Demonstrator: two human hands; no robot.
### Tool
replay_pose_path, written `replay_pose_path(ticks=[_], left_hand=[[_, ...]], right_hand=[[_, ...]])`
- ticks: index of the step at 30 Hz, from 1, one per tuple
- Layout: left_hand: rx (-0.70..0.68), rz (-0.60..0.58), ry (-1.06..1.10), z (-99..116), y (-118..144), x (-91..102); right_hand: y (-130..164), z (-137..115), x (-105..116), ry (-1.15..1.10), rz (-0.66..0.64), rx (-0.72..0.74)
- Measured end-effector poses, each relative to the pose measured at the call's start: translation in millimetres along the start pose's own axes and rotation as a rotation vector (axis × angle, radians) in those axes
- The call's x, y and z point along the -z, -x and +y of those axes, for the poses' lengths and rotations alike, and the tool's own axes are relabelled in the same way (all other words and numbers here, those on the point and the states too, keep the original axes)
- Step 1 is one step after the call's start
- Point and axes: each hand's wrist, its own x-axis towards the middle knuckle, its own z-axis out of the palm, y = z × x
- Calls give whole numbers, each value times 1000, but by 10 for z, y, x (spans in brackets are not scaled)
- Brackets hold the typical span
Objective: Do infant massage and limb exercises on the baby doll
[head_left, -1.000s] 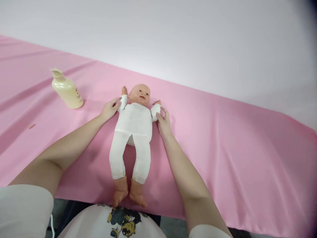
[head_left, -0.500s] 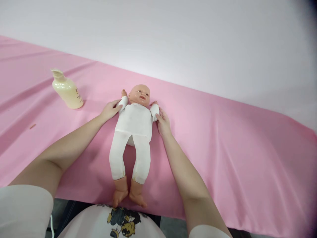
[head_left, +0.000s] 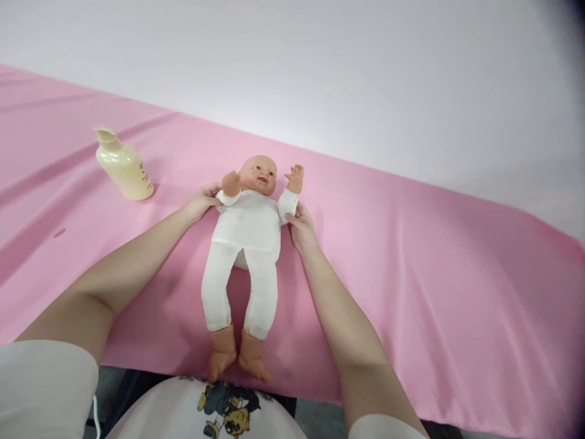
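"Pale backdrop [head_left: 320,73] behind, pink-covered desk [head_left: 356,292] in front: that was the setting. What were the hands doing?"

"Both had a grip on the doll [head_left: 247,219]. The left hand [head_left: 203,201] was closed lightly around one white sleeve [head_left: 230,199]; the right hand [head_left: 301,227] pinched the other sleeve [head_left: 289,204] between thumb and fingers."

"And the doll itself?"

"It lay on its back on the desk, between the two forearms, head pointing away from the person and bare feet [head_left: 253,356] at the near edge. The arm held by the right hand stuck up, palm raised; the other was bent, its hand just beside the head."

"So how far had things got?"

"Partway, I'd judge. The doll was laid straight and both its arms were in hold, so the setting-up looked done. The arm handling looked unfinished, since neither sleeve was free. The legs were untouched. How much was left, I couldn't tell."

"Anything farther out?"

"Yes. A pale yellow bottle [head_left: 125,174] stood well apart from the left hand, not in use. Farther left lay a thin strip [head_left: 60,233], too small to identify."
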Motion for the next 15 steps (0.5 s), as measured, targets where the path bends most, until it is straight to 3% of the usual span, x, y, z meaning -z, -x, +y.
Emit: replay_pose_path(ticks=[10,15], left_hand=[[17,-52,18,-45,-22,36],[-49,-39,22,-28,-2,-13]], right_hand=[[8,101,73,-32,1,-56],[-3,20,57,119,-19,-62]])
